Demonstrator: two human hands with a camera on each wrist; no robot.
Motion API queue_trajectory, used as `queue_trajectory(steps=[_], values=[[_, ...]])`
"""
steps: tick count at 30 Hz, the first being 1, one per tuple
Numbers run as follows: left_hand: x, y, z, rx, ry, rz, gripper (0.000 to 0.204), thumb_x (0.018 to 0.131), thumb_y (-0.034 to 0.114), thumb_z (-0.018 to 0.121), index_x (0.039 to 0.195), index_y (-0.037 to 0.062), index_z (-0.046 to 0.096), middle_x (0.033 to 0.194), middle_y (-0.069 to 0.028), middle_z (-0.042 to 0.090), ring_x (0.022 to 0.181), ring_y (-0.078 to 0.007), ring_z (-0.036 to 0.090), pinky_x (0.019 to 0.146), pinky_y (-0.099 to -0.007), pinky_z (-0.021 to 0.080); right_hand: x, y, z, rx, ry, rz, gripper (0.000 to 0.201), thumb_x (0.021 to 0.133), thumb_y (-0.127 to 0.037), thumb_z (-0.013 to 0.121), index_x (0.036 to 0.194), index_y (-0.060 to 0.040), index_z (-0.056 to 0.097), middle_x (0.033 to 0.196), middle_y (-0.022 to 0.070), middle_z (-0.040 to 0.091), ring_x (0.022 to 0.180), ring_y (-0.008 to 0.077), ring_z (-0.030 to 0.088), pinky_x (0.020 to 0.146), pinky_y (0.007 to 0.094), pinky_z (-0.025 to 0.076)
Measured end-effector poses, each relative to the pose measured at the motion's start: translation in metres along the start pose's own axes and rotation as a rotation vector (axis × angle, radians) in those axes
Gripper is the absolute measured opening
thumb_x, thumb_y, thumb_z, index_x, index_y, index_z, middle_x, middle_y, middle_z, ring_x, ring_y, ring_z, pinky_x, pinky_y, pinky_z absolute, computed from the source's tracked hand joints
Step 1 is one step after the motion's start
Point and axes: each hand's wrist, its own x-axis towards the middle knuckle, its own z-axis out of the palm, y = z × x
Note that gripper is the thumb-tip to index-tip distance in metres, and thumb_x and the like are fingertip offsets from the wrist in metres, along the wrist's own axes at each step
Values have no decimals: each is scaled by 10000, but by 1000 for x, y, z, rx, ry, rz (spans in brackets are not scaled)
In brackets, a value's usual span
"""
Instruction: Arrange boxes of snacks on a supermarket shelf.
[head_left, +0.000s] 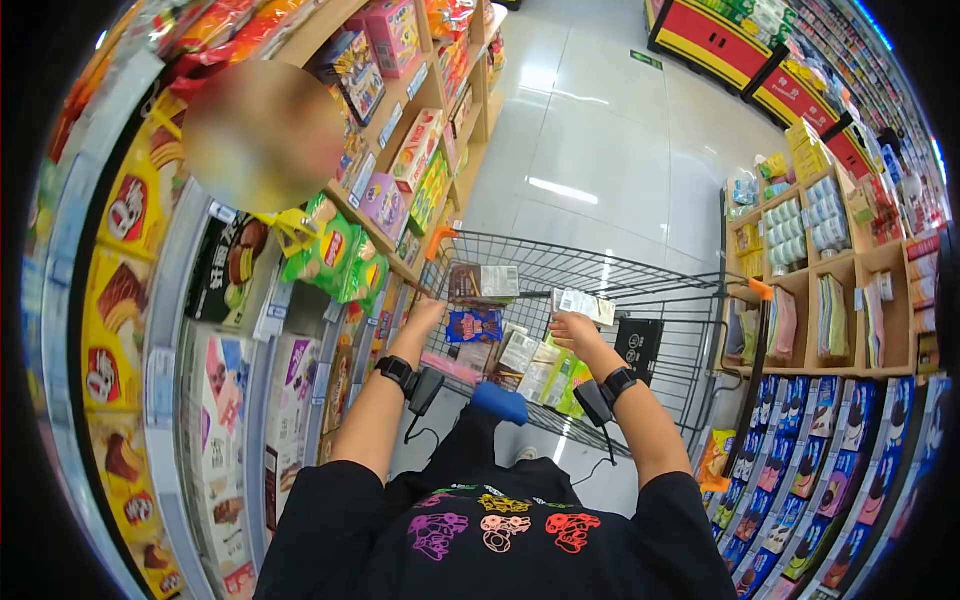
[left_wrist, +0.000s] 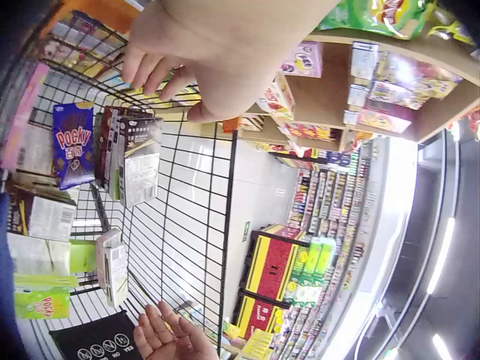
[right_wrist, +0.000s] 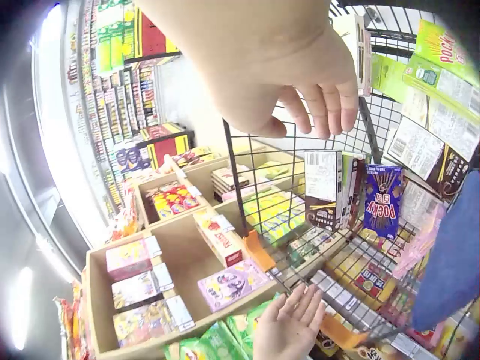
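Observation:
Both hands are over a black wire shopping cart [head_left: 682, 330]. My left hand [head_left: 428, 316] hovers by the cart's shelf-side rim, fingers relaxed and holding nothing. The right hand [head_left: 574, 332] is palm up with loose fingers, just beside a pale upright box [head_left: 583, 304]. Between the hands, a blue Pocky box [head_left: 474, 325] lies beside a stack of dark boxes [head_left: 486, 282]. Nearer the body, several pale-backed boxes [head_left: 517, 354] and a green Pocky box [head_left: 571, 386] fill the cart. A pink box [right_wrist: 420, 244] is at the cart's near shelf-side corner.
Snack shelves [head_left: 410, 120] run close along the left, with green chip bags [head_left: 335, 255] hanging near the cart. At right stand a wooden compartment rack [head_left: 815, 270] and rows of blue cookie packs [head_left: 800, 450]. Tiled floor [head_left: 590, 130] stretches ahead. A black panel [head_left: 638, 346] sits in the cart.

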Motion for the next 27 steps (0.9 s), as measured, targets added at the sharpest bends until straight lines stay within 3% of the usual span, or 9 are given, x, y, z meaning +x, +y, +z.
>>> queue_trajectory(steps=[4,5,9,12,14,16,17,22,27], values=[[40,-11,10,6,-107,50,306,769,239,524,777,-45,638,684,-139,629,641,-235,584,622,-377,445,65,-3,11,-35,39,95,252,806,-254,590,975,-70,555,967,66,587,864,210,548,732,358,464],[26,18,11,95,-69,-83,371,766,243,528,951,-67,615,850,-204,640,824,-269,610,739,-384,460,81,-1,18,-78,57,104,264,803,-257,593,987,-73,547,994,62,578,890,208,538,736,362,459],[81,-36,35,91,-11,-155,542,749,238,529,1202,-49,454,1198,-260,509,1145,-306,495,947,-373,383,123,3,43,-238,65,128,506,822,-326,556,1248,-82,431,1252,87,457,1090,240,447,831,399,422],[118,-81,51,55,-83,-222,521,740,211,518,1224,25,467,1197,-239,518,1125,-340,499,940,-373,386,145,4,56,-295,68,103,672,855,-419,490,1405,-120,244,1426,110,283,1263,289,326,928,424,376],[107,-45,50,108,-98,-231,520,734,193,515,1230,46,463,1176,-218,538,1109,-347,507,928,-374,389,185,37,55,-365,108,45,687,862,-446,476,1414,-132,215,1448,110,248,1295,294,292,944,428,366],[90,-11,50,165,-118,-241,523,728,176,512,1237,68,458,1155,-197,558,1092,-354,515,917,-375,393,196,49,60,-332,89,33,701,868,-477,461,1419,-134,196,1437,115,268,1282,294,308,942,422,365],[111,-62,68,17,-60,-146,521,723,170,515,1231,69,458,1113,-194,579,1063,-354,531,903,-374,398,198,52,64,-309,74,28,699,868,-482,460,1415,-131,203,1433,117,277,1275,293,315,937,420,367],[89,-41,68,206,-14,-100,474,713,177,542,1171,63,507,1005,-205,618,961,-326,590,831,-379,444,197,71,61,-236,137,-61,635,866,-446,498,1368,-118,287,1378,106,358,1183,275,399,873,430,393],[16,27,87,186,9,-9,390,709,192,606,1050,15,538,931,-198,620,863,-323,607,762,-392,469,120,57,26,149,284,-6,305,844,-245,527,1103,-112,434,1049,95,502,979,243,492,765,431,443]])
